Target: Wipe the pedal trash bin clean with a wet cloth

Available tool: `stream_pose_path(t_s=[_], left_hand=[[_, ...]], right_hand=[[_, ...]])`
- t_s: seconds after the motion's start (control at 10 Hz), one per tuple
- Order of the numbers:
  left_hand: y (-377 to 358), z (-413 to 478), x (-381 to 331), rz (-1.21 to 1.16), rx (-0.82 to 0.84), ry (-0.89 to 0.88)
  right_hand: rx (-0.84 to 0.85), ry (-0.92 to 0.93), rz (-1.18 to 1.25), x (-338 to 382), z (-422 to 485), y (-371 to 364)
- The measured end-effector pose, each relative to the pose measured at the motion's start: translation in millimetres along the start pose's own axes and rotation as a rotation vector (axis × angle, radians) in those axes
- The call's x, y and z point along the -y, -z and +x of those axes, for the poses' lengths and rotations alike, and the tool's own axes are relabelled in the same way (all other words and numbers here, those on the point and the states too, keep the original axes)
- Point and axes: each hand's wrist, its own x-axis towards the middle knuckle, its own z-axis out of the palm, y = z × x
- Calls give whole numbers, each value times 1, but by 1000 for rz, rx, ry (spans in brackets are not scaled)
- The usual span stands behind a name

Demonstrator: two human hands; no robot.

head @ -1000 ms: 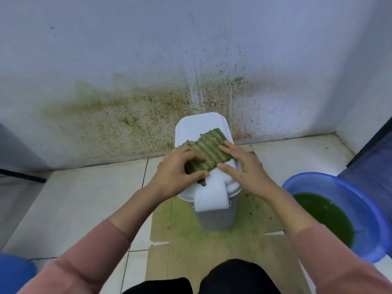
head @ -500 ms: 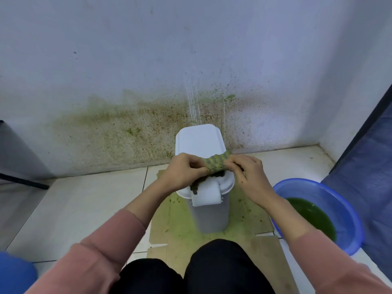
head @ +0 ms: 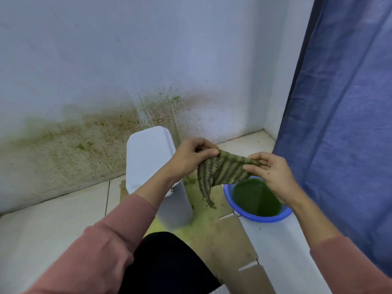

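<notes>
The white pedal trash bin (head: 148, 158) stands on the floor against the stained wall, lid closed, its front partly hidden by my left forearm. Both hands hold a green striped wet cloth (head: 220, 172) stretched out in the air to the right of the bin, above the floor. My left hand (head: 193, 158) pinches the cloth's left top corner. My right hand (head: 269, 172) pinches its right edge. The cloth's lower corner hangs down beside a blue basin (head: 265, 217).
The blue basin holds green water, just right of the bin. A flattened cardboard sheet (head: 229, 240), stained green, lies under the bin. The wall (head: 89, 143) behind is spattered green and brown. A blue curtain (head: 343, 124) hangs at the right. My dark knee (head: 169, 262) is below.
Both hands lifted the cloth off the bin lid and carried it right, spreading it open in the air near the basin. The view swung to the right.
</notes>
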Motion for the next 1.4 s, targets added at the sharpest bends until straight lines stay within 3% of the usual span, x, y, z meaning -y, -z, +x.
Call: stream_pose_path(t_s=[0.3, 0.5, 0.7, 0.8, 0.9, 1.0, 1.1, 1.2, 1.4], left_hand=[[-124, 28, 110, 280, 543, 291], [-175, 52, 169, 231, 447, 403], [-205, 92, 192, 120, 170, 390], [-216, 97, 197, 213, 99, 364], [-221, 90, 206, 403, 258, 353], [-221, 80, 210, 717, 586, 304], [-220, 73, 205, 794, 717, 322], [-219, 70, 198, 808, 742, 317], [-219, 51, 160, 1154, 876, 118]], right_hand=[[-179, -252, -74, -128, -62, 75], [-317, -387, -31, -198, -52, 87], [-428, -368, -44, -218, -2, 97], [-446, -373, -177, -232, 12, 96], [-330, -317, -481, -240, 8, 92], [-91, -265, -856, -245, -6, 87], [67, -307, -1033, -249, -18, 81], [59, -284, -1018, -249, -22, 81], [20, -273, -875, -228, -56, 72]])
